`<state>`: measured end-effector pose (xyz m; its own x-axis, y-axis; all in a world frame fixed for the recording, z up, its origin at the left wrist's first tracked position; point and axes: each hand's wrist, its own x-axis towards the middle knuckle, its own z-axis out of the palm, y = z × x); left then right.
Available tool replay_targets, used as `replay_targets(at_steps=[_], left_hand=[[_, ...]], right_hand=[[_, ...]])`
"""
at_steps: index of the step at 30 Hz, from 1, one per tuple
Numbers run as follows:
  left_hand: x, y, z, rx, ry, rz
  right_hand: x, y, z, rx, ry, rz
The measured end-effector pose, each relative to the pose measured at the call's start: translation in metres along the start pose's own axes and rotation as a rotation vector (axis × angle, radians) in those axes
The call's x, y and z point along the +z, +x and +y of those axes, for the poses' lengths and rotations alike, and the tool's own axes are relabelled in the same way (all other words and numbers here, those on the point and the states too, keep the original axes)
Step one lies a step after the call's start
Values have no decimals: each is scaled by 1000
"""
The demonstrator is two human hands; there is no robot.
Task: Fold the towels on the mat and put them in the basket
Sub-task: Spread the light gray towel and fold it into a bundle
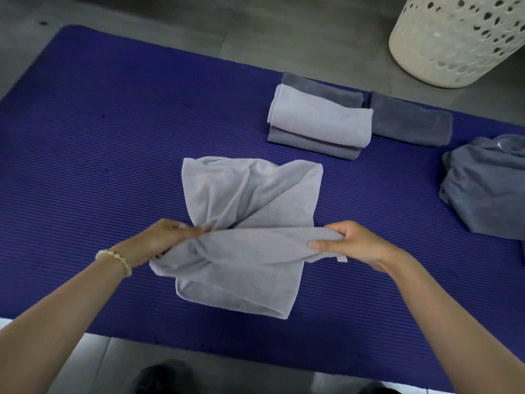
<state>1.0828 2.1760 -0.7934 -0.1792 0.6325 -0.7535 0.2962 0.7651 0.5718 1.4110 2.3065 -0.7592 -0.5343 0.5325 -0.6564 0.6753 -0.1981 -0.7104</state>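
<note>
- Both hands pinch one raised fold of the pale towel [250,211]: the left hand [167,237] is bunched shut on its left end, the right hand [349,243] has thumb and fingers closed on its right end.
- That held fold runs left to right across the lower middle of the frame, taut between the hands; the rest of the towel lies rumpled on the mat [99,155], part above the fold, part below it toward the bottom edge.
- Judged from this, the coming fold turns on that left-right line: the cloth can go up or down the frame over it, and both hands sit equally near.
- Open mat lies to the left and just above the towel. To the upper right, near but apart, is a stack [318,120] of folded towels with a dark towel [412,120] beside it; an unfolded grey heap [488,186] sits at the right edge.
- Far upper right, off the mat on the floor, stands the basket [454,41], nearer the right hand.
</note>
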Motion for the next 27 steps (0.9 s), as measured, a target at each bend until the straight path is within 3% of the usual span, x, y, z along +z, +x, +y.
replay_targets(at_steps=[3,8,15,19,24,27], left_hand=[[14,10,10,73,275,-80],[41,54,52,263,258,424],[61,101,62,163,328,531],[63,109,57,160,334,476],[56,97,59,235,-165,314],[49,66,65,229,-457,49]], right_hand=[[2,10,1,-44,196,154],[20,37,-15,-63,397,278],[34,53,-16,52,508,266],[29,56,-11,68,550,327],[25,54,-7,16,620,384],[25,45,-19,-111,536,375]])
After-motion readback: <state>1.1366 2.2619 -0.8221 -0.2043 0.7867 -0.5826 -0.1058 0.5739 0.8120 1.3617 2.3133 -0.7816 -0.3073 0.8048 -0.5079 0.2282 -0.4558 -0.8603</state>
